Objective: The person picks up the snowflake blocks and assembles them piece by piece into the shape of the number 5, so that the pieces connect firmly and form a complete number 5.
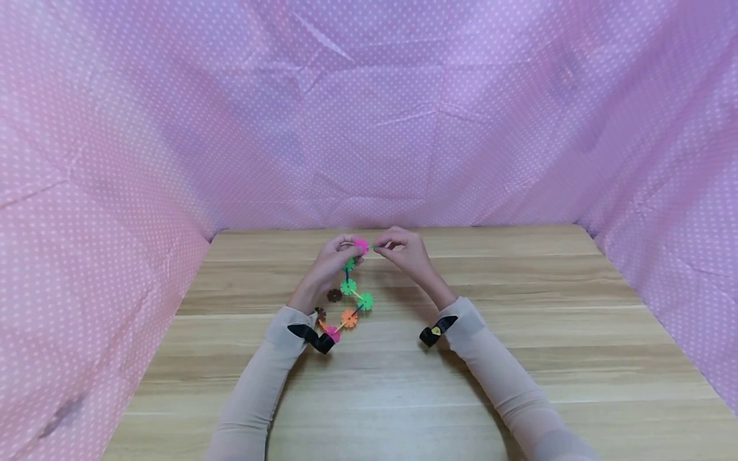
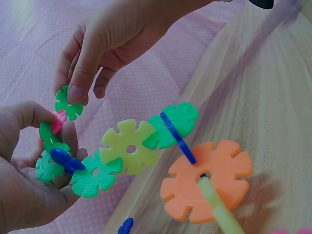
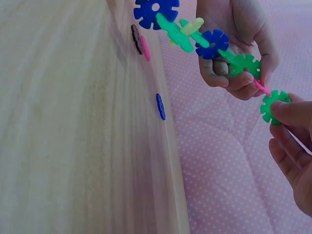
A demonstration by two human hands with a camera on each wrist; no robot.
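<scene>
My left hand (image 1: 327, 266) pinches the pink notched plastic disc (image 1: 360, 246) at one end of a chain of interlocking discs. Between the thumb and fingers of my right hand (image 1: 408, 255) is a green notched disc (image 2: 68, 102), held edge-on against the pink one; how deep their slots engage is hard to tell. From the left hand the chain runs down toward me through green, blue and yellow discs (image 2: 119, 153) to an orange disc (image 2: 219, 187). Its lower end, with another pink disc (image 1: 332, 333), partly passes behind the left wrist strap.
A loose brown disc (image 1: 334, 295) lies on the wooden table (image 1: 519, 358) beside the chain. In the right wrist view, a blue disc (image 3: 161, 107) lies near the table's edge. Pink dotted cloth (image 1: 369, 128) hangs around the back and sides.
</scene>
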